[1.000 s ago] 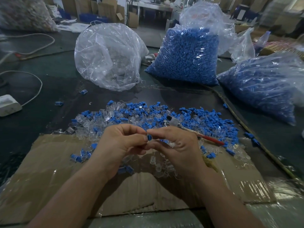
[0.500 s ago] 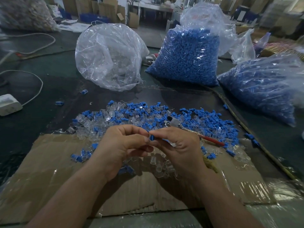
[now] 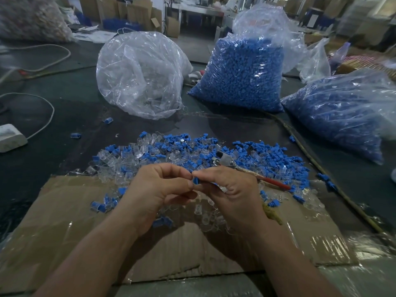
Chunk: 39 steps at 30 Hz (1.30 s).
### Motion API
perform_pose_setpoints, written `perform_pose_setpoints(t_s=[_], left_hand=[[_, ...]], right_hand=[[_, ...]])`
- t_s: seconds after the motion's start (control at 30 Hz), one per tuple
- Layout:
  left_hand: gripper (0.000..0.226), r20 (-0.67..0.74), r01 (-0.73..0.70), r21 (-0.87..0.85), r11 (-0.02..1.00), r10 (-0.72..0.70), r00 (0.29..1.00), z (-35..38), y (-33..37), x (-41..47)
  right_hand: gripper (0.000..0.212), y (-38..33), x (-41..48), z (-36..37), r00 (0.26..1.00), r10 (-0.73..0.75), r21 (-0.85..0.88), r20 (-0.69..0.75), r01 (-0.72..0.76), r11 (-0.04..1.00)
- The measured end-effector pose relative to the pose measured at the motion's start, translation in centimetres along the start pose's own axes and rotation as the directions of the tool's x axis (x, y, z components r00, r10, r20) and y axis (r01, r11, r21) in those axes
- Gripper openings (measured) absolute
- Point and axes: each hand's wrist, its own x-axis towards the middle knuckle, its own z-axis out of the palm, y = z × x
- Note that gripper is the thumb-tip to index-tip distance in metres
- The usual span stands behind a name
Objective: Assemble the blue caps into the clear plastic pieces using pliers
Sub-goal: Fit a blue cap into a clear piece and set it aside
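My left hand (image 3: 158,189) and my right hand (image 3: 231,191) meet fingertip to fingertip over the cardboard sheet (image 3: 64,228). Between them sits a small blue cap (image 3: 196,181), pinched from both sides. A clear plastic piece shows faintly under my right fingers. The pliers (image 3: 227,160), metal head and red handles, run under my right hand, whose fingers curl over the handles; the red handle tip sticks out to the right. A heap of loose blue caps and clear pieces (image 3: 192,151) lies just beyond my hands.
A clear bag of transparent pieces (image 3: 139,76) stands at the back. Two bags of blue caps (image 3: 242,71) (image 3: 342,108) stand at back right. A white power adapter (image 3: 10,137) with its cable lies at the left. A rope (image 3: 321,168) runs along the right.
Both hands stay together at the same spot. The blue cap between the fingertips has become slightly more exposed.
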Motion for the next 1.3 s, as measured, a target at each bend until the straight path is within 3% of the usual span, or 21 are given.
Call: perform_pose_setpoints(t_s=[0.53, 0.67, 0.77, 0.83, 0.93, 1.03, 1.1, 1.2, 1.3], left_hand=[[0.007, -0.022, -0.004, 0.074, 0.997, 0.006, 1.000, 0.2, 0.5, -0.3], [0.025, -0.037, -0.027, 0.108, 0.994, 0.031, 0.999, 0.3, 0.6, -0.3], [0.021, -0.052, -0.036, 0.104, 0.994, 0.042, 0.998, 0.4, 0.5, -0.3], [0.010, -0.052, -0.043, 0.105, 0.994, 0.049, 0.997, 0.5, 0.4, -0.4], [0.005, -0.082, -0.056, 0.085, 0.995, 0.063, 0.995, 0.4, 0.2, -0.3], [0.005, -0.118, -0.057, 0.046, 0.997, 0.062, 0.991, 0.3, 0.1, -0.1], [0.011, -0.127, -0.058, 0.018, 0.998, 0.059, 0.990, 0.2, 0.1, 0.0], [0.018, -0.136, -0.063, -0.009, 0.998, 0.061, 0.989, 0.2, 0.1, 0.1], [0.018, -0.133, -0.065, -0.014, 0.998, 0.062, 0.989, 0.2, 0.1, 0.1]], right_hand=[[0.021, -0.1, 0.1, 0.0, 0.998, -0.024, 0.009, 0.061, 0.024, 1.000], [0.022, 0.0, 0.0, 0.0, 0.998, -0.024, 0.007, 0.060, 0.024, 1.000], [0.023, -0.1, 0.1, -0.1, 0.997, -0.001, 0.002, 0.082, 0.000, 1.000], [0.033, -0.2, 0.3, -0.4, 0.989, 0.055, -0.033, 0.134, -0.051, 0.998], [0.063, 0.0, 0.6, -1.5, 0.965, 0.232, -0.113, 0.118, -0.219, 0.969], [0.079, 1.3, 1.1, -3.7, 0.879, 0.475, -0.226, 0.039, -0.455, 0.861], [0.090, 2.7, 0.9, -5.2, 0.768, 0.636, -0.383, 0.082, -0.565, 0.731], [0.121, 3.6, 0.7, -6.2, 0.551, 0.804, -0.609, 0.226, -0.564, 0.558], [0.123, 4.2, 0.4, -6.2, 0.471, 0.840, -0.674, 0.268, -0.532, 0.513]])
